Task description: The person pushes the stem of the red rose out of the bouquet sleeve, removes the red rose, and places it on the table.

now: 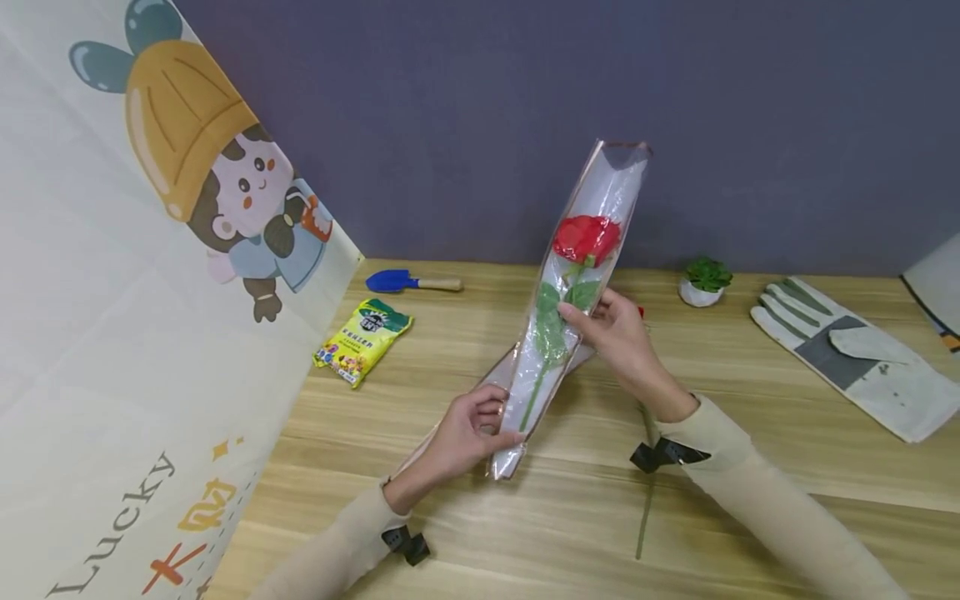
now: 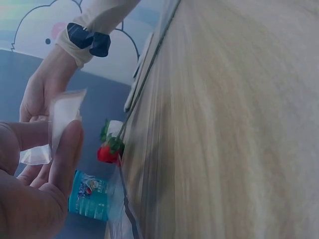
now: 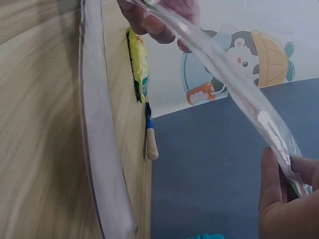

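Held tilted above the desk [image 1: 735, 392]: sleeved rose [image 1: 586, 239], left hand [image 1: 467, 433] fingers pinching the sleeve's [image 1: 611, 187] bottom tip, right hand [image 1: 617, 327] fingers gripping its middle by the leaves.

To the left of my left hand [image 1: 468, 433], the cream cartoon-printed backdrop cloth [image 1: 112, 375] reads "Lucky" in grey letters, with orange and red characters below it that I cannot make out. Beyond my left hand, the yellow-and-green plastic packet [image 1: 362, 340] carries print too small to read.
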Action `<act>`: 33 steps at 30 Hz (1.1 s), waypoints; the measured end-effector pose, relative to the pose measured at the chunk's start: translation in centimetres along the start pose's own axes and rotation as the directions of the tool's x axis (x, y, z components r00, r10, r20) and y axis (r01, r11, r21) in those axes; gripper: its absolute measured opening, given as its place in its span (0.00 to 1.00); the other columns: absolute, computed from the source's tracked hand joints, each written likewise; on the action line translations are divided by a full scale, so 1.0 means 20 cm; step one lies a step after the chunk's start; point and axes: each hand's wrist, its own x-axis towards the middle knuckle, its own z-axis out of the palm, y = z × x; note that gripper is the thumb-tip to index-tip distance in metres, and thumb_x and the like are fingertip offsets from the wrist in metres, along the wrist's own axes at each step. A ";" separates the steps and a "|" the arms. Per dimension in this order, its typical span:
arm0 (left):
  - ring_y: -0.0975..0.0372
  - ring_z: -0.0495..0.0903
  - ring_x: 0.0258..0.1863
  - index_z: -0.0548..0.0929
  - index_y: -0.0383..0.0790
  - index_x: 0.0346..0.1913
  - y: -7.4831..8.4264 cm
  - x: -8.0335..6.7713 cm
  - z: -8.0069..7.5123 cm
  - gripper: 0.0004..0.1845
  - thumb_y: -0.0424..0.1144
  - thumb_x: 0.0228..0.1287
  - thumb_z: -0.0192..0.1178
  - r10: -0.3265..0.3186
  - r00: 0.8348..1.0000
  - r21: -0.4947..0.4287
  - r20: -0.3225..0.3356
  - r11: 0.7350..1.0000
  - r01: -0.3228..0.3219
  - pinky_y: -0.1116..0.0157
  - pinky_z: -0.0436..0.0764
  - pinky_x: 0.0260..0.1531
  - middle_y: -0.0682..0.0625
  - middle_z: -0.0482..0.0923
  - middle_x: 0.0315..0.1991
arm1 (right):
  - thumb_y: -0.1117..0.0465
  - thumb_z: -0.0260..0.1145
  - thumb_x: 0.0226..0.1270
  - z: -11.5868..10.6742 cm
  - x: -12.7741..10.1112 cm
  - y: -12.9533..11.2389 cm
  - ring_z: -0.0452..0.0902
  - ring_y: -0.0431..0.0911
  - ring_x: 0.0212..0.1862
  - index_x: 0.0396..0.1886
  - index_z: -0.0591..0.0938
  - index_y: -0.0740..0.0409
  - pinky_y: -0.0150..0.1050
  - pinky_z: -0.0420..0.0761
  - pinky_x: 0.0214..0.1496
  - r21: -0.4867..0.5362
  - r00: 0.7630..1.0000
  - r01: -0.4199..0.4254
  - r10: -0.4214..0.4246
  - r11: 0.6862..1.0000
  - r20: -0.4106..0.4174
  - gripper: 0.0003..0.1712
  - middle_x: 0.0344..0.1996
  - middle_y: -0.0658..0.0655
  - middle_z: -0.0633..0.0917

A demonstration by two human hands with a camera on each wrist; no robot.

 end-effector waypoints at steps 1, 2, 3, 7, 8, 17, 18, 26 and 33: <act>0.69 0.87 0.40 0.77 0.24 0.53 0.00 0.00 0.00 0.22 0.22 0.55 0.72 0.004 1.000 -0.001 -0.003 1.000 -0.004 0.69 0.90 0.45 0.26 0.85 0.48 | 0.59 0.67 0.76 0.00 0.00 0.00 0.87 0.36 0.40 0.70 0.72 0.69 0.30 0.90 0.46 -0.001 1.000 0.003 -0.003 1.000 -0.002 0.30 0.40 0.41 0.89; 0.69 0.87 0.39 0.77 0.23 0.53 0.00 0.00 0.00 0.22 0.22 0.55 0.72 0.008 1.000 -0.001 -0.005 1.000 -0.008 0.70 0.89 0.45 0.26 0.84 0.47 | 0.59 0.67 0.76 0.00 0.00 0.01 0.88 0.36 0.40 0.69 0.72 0.69 0.30 0.90 0.45 -0.007 1.000 0.006 -0.006 1.000 -0.003 0.29 0.40 0.41 0.89; 0.70 0.86 0.38 0.77 0.23 0.53 0.00 0.00 0.00 0.22 0.22 0.55 0.72 0.013 1.000 -0.001 -0.006 1.000 -0.013 0.71 0.89 0.44 0.25 0.84 0.46 | 0.60 0.67 0.76 0.00 -0.01 0.01 0.87 0.35 0.40 0.69 0.72 0.69 0.30 0.90 0.44 -0.012 1.000 0.011 -0.011 1.000 -0.004 0.29 0.40 0.40 0.89; 0.71 0.85 0.37 0.78 0.22 0.53 -0.01 0.01 0.01 0.23 0.21 0.55 0.72 0.032 0.999 -0.017 -0.003 0.999 -0.032 0.73 0.87 0.44 0.25 0.83 0.46 | 0.61 0.67 0.76 0.01 -0.01 0.03 0.87 0.34 0.38 0.69 0.73 0.69 0.30 0.90 0.43 -0.024 0.999 0.034 -0.034 0.999 -0.011 0.28 0.40 0.40 0.89; 0.71 0.85 0.38 0.78 0.22 0.53 -0.01 0.01 0.01 0.23 0.21 0.55 0.72 0.035 0.999 -0.021 -0.004 0.999 -0.035 0.74 0.87 0.44 0.25 0.83 0.46 | 0.61 0.67 0.76 0.01 -0.01 0.04 0.87 0.34 0.39 0.68 0.73 0.69 0.30 0.90 0.43 -0.022 0.999 0.038 -0.038 0.999 -0.014 0.28 0.40 0.39 0.89; 0.71 0.83 0.36 0.80 0.25 0.52 -0.01 0.02 0.02 0.21 0.22 0.55 0.73 0.027 0.998 -0.007 -0.056 1.000 -0.027 0.75 0.86 0.41 0.27 0.85 0.46 | 0.67 0.67 0.74 0.04 -0.02 0.08 0.88 0.33 0.38 0.66 0.74 0.73 0.29 0.89 0.42 -0.053 0.997 0.075 -0.075 0.996 -0.007 0.25 0.41 0.39 0.89; 0.71 0.83 0.36 0.81 0.25 0.52 -0.01 0.02 0.02 0.21 0.23 0.55 0.73 0.021 0.998 -0.003 -0.060 1.000 -0.021 0.75 0.86 0.41 0.28 0.85 0.45 | 0.67 0.67 0.74 0.05 -0.02 0.09 0.88 0.33 0.38 0.66 0.74 0.73 0.29 0.89 0.42 -0.066 0.997 0.080 -0.080 0.995 -0.002 0.26 0.42 0.41 0.89; 0.70 0.84 0.36 0.81 0.24 0.53 0.00 0.03 0.01 0.22 0.23 0.55 0.73 0.008 0.997 -0.001 -0.076 1.000 -0.008 0.73 0.87 0.43 0.28 0.85 0.45 | 0.67 0.69 0.72 0.07 -0.04 0.11 0.88 0.33 0.39 0.66 0.75 0.72 0.29 0.89 0.42 -0.131 0.998 0.061 -0.060 0.990 0.009 0.26 0.52 0.66 0.89; 0.71 0.84 0.36 0.81 0.25 0.54 0.00 0.03 0.01 0.22 0.24 0.56 0.73 -0.003 0.996 -0.008 -0.091 1.000 0.003 0.73 0.87 0.43 0.30 0.86 0.46 | 0.68 0.69 0.71 0.10 -0.07 0.12 0.86 0.31 0.39 0.63 0.76 0.74 0.28 0.88 0.44 -0.166 0.999 0.034 -0.029 0.986 0.036 0.25 0.53 0.77 0.85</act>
